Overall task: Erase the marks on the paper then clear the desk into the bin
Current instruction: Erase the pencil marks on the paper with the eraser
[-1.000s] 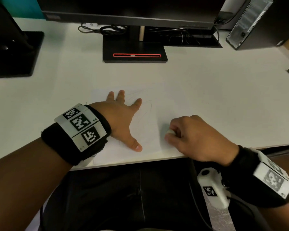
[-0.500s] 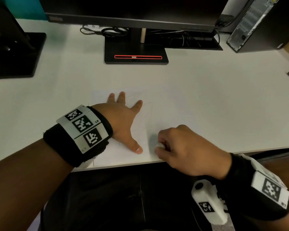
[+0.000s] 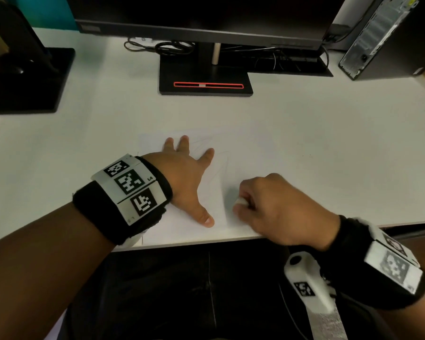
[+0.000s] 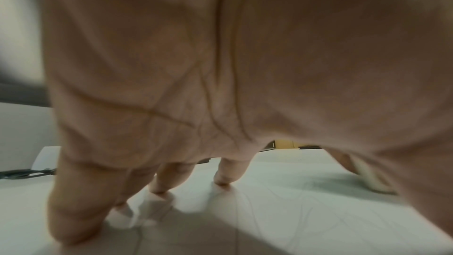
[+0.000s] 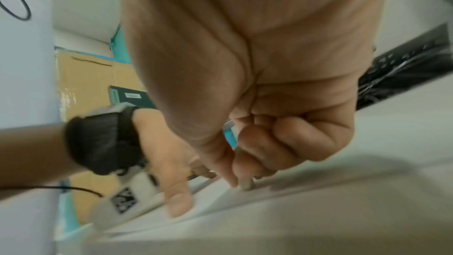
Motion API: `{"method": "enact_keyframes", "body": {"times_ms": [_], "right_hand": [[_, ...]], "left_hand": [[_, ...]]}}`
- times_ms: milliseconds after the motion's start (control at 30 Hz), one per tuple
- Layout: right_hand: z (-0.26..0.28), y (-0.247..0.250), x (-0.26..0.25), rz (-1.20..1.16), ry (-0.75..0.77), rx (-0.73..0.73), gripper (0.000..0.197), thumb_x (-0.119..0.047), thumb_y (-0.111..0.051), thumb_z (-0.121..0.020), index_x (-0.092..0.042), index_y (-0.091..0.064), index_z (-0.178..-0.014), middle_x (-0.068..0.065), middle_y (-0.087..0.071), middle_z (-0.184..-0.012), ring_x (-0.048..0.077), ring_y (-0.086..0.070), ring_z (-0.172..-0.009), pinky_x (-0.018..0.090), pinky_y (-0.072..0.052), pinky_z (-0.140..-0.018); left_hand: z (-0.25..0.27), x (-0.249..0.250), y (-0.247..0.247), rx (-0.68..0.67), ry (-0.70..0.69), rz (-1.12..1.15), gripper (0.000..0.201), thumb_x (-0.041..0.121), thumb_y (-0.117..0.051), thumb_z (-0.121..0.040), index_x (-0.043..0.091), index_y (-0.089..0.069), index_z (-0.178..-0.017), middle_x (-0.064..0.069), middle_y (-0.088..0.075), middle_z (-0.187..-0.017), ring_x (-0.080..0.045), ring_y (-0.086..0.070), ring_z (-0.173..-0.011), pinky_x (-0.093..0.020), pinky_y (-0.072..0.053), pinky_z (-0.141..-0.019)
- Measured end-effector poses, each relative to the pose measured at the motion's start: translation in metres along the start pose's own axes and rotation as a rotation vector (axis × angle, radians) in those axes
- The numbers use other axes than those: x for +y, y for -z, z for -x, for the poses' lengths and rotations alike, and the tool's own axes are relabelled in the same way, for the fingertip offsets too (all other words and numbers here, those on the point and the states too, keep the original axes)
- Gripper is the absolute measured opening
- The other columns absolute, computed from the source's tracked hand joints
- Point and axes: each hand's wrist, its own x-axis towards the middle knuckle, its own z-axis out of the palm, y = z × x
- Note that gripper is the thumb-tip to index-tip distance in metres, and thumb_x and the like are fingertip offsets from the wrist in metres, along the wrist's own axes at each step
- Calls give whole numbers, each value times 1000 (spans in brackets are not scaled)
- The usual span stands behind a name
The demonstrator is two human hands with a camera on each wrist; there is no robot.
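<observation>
Paper [image 3: 245, 153] is lying flat near the front edge of the desk [image 3: 329, 143], and both hands are working on it. The right hand [image 3: 277, 209] is curling its fingers around a small white eraser [image 3: 240, 200], pressing it onto the sheet's near part, presumably to rub out the faint pencil lines there. The left hand [image 3: 187, 182] is lying open just beside it, fingers spread and flat on the sheet, likely pinning it so it is not sliding or creasing under the rubbing. Farther back, a monitor stand [image 3: 205, 79] is sitting well clear. No bin is showing.
</observation>
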Motion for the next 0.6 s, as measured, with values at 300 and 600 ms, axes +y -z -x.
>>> {"method": "enact_keyframes", "body": {"times_ms": [300,600], "right_hand": [[-3,0,1,-40,-30,-17,29,-31,-58,-96,-11,-57,-75,0,-58,-64,14,-51,-57,25,-38,-52],[-9,5,7,-31,-65,-5,31,-31,-58,-96,-11,-58,-73,-1,-59,-63,11,-50,-56,20,-36,-50]], "left_hand": [[0,1,0,-3,4,1,148,84,-73,-56,38,33,-150,-12,38,-159,-41,26,-148,-63,-23,-118],[0,-1,-1,-1,-4,5,149,85,-73,-56,39,33,-150,-12,38,-159,-40,27,-148,-63,-23,-117]]}}
